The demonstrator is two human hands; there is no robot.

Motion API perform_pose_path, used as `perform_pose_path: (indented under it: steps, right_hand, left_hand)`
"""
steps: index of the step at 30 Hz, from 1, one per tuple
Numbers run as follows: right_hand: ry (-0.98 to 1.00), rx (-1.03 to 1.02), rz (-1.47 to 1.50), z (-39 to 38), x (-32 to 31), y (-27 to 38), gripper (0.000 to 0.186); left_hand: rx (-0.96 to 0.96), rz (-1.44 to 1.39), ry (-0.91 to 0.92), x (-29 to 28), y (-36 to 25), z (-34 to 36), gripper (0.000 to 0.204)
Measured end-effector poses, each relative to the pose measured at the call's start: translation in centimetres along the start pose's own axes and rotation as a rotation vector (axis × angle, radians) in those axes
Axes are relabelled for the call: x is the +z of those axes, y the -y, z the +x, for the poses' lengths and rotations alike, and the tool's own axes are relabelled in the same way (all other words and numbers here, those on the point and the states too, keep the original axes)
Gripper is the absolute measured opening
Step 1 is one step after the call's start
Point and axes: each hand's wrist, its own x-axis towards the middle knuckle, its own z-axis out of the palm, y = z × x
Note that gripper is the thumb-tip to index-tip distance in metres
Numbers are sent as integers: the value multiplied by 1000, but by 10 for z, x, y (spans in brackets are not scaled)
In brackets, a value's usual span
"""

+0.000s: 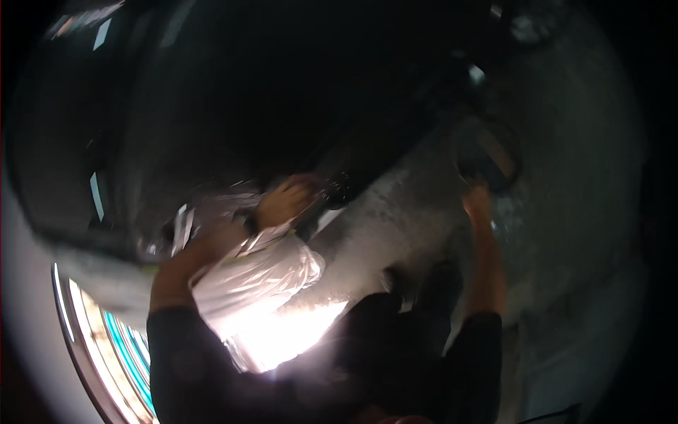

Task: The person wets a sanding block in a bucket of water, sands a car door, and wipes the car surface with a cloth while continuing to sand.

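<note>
My left hand (286,201) reaches forward to the edge of a large, dark, shiny curved surface (233,106). A dark band circles that wrist. Its fingers look bent and are smeared, so whether they hold anything cannot be made out. Close to the fingertips is a small black textured thing (336,189). On the right, my right hand (478,201) is closed at the near rim of a dark round thing (487,152) with a paler stripe across it. Its kind is too dim to tell. Beneath my left forearm lies a pale, crinkled, shiny sheet (258,279).
Grey, stained floor (395,212) stretches between my arms, and my feet (395,279) stand on it. Strong light glares (282,339) off the area by my left side. Bright stripes with a blue-green band (127,353) show at lower left. Much of the picture is dark.
</note>
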Motion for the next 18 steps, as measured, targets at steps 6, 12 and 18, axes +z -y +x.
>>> perform_pose_path:
  steps: [6, 12, 18]
  right_hand:
    - [307, 327, -109, 46, 34, 61, 60]
    - [528, 449, -85, 29, 91, 26, 40]
    - [243, 383, -133, 13, 132, 14, 27]
  left_hand:
    - [-584, -846, -405, 138, -107, 3, 41]
    - [-1082, -1636, -332, 230, -234, 77, 35]
    - [-795, -2038, -378, 266, -234, 154, 42]
